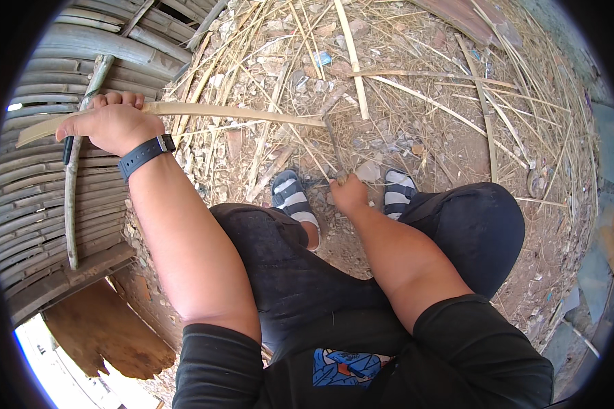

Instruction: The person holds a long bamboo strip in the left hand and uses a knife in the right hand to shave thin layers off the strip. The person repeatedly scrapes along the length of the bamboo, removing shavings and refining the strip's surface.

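One head-worn fisheye view looks steeply down, close over the knees (pixel 457 225), ground (pixel 457 136) toward twelve o'clock.

Our left hand (pixel 112 126) covers part of the long pale bamboo strip (pixel 239 114). Our right hand (pixel 349 193) hides the handle of the thin grey blade (pixel 333 146). Our dark trouser knees hide most of both striped sandals (pixel 295 198).
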Demonstrator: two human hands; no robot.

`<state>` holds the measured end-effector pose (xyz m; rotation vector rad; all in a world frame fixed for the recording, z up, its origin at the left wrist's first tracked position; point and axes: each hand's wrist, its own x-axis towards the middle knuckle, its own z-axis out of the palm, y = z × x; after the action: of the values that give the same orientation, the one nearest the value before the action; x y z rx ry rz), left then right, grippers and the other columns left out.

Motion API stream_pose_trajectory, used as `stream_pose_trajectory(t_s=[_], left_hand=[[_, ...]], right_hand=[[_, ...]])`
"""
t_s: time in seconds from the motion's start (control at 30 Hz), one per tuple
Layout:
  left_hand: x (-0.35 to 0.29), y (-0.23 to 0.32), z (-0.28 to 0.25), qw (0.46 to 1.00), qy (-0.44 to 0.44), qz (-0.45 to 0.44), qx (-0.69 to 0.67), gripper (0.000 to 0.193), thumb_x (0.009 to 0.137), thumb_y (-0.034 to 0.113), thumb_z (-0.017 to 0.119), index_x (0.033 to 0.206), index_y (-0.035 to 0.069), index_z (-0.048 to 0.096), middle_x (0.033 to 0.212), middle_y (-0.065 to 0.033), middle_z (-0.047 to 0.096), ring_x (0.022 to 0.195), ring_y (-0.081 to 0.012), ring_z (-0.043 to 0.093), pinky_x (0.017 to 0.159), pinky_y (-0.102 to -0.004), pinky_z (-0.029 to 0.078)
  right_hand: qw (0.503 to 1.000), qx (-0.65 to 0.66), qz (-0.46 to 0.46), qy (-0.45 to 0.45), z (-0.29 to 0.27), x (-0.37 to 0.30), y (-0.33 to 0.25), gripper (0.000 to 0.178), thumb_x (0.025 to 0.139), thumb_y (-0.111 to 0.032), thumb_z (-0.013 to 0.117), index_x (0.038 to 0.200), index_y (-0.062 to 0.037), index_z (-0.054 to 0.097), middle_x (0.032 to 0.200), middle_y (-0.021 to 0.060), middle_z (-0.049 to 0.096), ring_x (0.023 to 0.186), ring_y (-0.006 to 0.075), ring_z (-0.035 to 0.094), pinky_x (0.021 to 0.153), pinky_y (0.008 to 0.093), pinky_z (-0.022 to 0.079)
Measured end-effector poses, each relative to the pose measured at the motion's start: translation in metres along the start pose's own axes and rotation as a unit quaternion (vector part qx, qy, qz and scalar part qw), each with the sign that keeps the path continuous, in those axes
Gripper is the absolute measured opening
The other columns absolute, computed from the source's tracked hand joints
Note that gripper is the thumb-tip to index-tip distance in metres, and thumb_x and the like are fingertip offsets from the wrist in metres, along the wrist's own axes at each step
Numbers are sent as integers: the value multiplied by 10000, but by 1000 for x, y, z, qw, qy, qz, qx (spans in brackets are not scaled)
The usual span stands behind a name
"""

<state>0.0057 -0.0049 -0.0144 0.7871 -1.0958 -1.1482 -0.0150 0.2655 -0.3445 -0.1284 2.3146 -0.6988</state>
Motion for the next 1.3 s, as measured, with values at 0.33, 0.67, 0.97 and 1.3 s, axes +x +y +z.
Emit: stream_pose_trajectory(t_s=[0.33,0.67,0.97,1.3], left_hand=[[-6,-6,5,998,-36,53,22,721,902,775,48,692,119,262,564,-18,252,494,-161,214,482,-293,252],[-8,-7,6,997,-43,59,21,768,893,783,64,738,79,328,578,-16,298,495,-157,226,495,-296,267],[2,-12,-2,996,-40,69,27,775,811,869,112,640,123,233,529,-8,241,456,-143,239,431,-288,271],[-12,-5,5,998,-35,39,21,707,944,725,94,766,86,338,586,-4,296,502,-149,234,501,-297,266]], right_hand=[[992,33,-96,70,-26,-12,-32,499,835,-261,648,1203,52,524,1027,302,662,995,427,652,856,473,523],[999,48,12,-11,2,10,6,421,808,-200,646,1142,47,576,1084,269,666,1063,411,635,913,444,505],[984,66,-133,98,-30,-6,-39,461,818,-207,653,1199,21,526,1042,274,669,1008,411,650,889,457,508],[993,85,51,-65,-7,11,3,441,800,-197,659,1151,52,565,1068,278,664,1003,411,656,878,443,514]])
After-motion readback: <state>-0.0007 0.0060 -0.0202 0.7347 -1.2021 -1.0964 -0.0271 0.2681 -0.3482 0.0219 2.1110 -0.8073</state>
